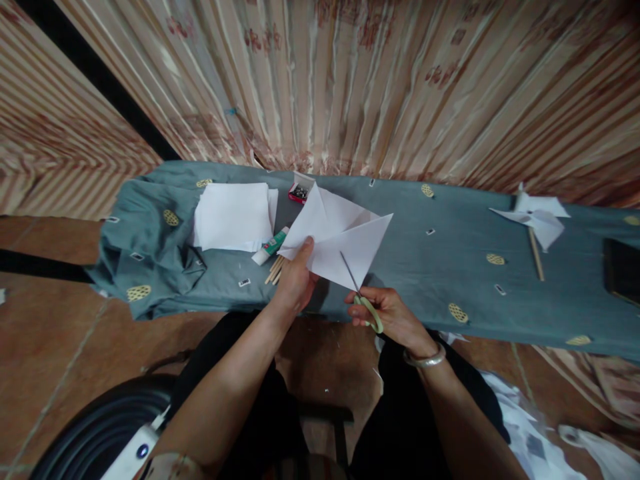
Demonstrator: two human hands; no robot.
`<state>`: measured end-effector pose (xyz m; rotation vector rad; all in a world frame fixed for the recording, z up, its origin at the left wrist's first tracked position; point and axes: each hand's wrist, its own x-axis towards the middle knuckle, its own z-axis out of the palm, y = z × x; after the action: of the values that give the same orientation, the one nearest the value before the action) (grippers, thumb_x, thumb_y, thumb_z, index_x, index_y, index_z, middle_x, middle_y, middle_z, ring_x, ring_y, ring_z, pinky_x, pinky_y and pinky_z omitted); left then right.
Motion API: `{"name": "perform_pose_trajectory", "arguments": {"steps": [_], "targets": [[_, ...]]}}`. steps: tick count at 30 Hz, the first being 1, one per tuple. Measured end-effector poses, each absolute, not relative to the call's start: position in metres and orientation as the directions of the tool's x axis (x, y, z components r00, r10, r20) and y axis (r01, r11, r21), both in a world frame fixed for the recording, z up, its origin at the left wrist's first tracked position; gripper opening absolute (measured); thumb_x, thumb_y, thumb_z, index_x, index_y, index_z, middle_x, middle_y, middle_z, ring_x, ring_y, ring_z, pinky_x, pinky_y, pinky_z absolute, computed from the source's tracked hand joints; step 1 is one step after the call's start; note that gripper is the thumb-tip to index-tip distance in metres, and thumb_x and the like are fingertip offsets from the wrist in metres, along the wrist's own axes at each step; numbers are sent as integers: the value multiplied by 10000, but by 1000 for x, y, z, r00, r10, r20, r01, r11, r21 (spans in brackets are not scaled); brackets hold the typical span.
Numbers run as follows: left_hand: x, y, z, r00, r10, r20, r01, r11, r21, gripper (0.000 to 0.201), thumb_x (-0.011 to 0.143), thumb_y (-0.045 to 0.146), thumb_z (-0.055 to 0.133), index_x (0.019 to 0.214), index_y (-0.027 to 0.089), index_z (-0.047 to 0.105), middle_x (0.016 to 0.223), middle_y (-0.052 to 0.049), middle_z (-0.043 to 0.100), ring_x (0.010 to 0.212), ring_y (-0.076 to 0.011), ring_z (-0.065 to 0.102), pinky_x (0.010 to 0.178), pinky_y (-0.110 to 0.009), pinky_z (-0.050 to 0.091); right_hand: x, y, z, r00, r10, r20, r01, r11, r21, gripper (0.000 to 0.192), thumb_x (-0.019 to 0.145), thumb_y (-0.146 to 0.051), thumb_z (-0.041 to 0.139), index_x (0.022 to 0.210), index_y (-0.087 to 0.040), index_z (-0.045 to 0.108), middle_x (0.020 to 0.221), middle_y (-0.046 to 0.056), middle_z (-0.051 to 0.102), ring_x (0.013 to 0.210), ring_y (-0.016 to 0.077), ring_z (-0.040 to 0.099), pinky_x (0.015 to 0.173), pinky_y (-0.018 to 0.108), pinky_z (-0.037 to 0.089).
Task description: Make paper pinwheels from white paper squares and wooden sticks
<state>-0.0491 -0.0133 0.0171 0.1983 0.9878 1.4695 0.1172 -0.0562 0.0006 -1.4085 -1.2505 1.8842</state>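
Note:
A white square of paper, creased and slit in from its corners, is held above the cloth by my left hand. My left thumb lies on top of the sheet and the fingers are beneath it. In my right hand is a pair of scissors with pale green handles. One blade lies over the paper near its lower corner, pointing up toward the middle; the other blade is hidden under the sheet.
Left on the cloth-covered table are a paper stack, a green-and-white tube, wooden sticks and a small box of metal pins. A paper pinwheel on a stick and a dark object lie at right.

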Motion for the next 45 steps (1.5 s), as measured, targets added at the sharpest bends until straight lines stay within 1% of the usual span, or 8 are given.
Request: {"name": "perform_pose_trajectory", "arguments": {"steps": [5,12,18,24,29,35,38,45], "targets": [[-49,-16,16,-171,885,-432,-718,188,670,349,856,163,595,1204,151,607,1053,-80,728,980,-208,690,932,-344,527,116,-56,3,-345,798,-495,146,-476,-868,553,508,-563,847,825,-140,686,535,-42,589,466,73,524,442,201,390],[-46,-20,13,-171,912,-374,-714,147,685,444,833,168,632,1270,224,576,1097,-49,721,955,-187,685,931,-331,519,116,-55,5,-337,812,-476,156,-451,-879,541,538,-570,828,823,-128,703,545,-22,611,470,79,509,453,217,382],[-46,-20,14,-181,910,-373,-708,143,692,447,856,162,599,1297,221,555,1117,-54,715,968,-183,682,925,-319,520,115,-55,5,-331,809,-485,154,-461,-874,523,520,-570,832,777,-135,697,522,-28,604,453,75,495,451,216,375],[-47,-20,15,-178,906,-385,-696,161,700,424,843,181,627,1264,209,582,1144,-65,706,1004,-209,677,911,-337,526,114,-55,5,-333,811,-482,143,-462,-875,457,535,-520,846,751,-146,695,520,-28,602,447,74,492,430,210,361],[-46,-21,14,-179,913,-366,-704,141,696,434,829,177,644,1258,215,583,1158,-59,704,1035,-211,669,947,-350,511,114,-55,5,-328,816,-476,145,-454,-879,476,523,-524,850,760,-140,700,522,-28,603,449,72,489,429,206,359],[-46,-22,11,-162,916,-366,-710,149,688,461,834,184,640,1287,217,561,1088,-52,726,1008,-207,679,954,-351,513,113,-55,7,-314,820,-478,141,-458,-878,493,492,-563,846,703,-146,691,512,-33,599,441,68,491,430,205,382],[-46,-22,11,-162,918,-362,-707,148,692,441,854,166,607,1290,219,560,1094,-51,723,979,-198,684,938,-348,521,113,-54,4,-313,825,-470,148,-447,-882,467,505,-546,849,686,-146,691,502,-31,600,439,72,496,423,203,378],[-45,-22,12,-173,912,-372,-705,148,693,388,861,161,597,1245,215,589,1130,-51,712,1020,-206,673,930,-346,524,112,-53,4,-287,817,-501,129,-485,-865,475,467,-523,871,686,-148,678,482,-34,597,423,72,499,410,197,360]]}}
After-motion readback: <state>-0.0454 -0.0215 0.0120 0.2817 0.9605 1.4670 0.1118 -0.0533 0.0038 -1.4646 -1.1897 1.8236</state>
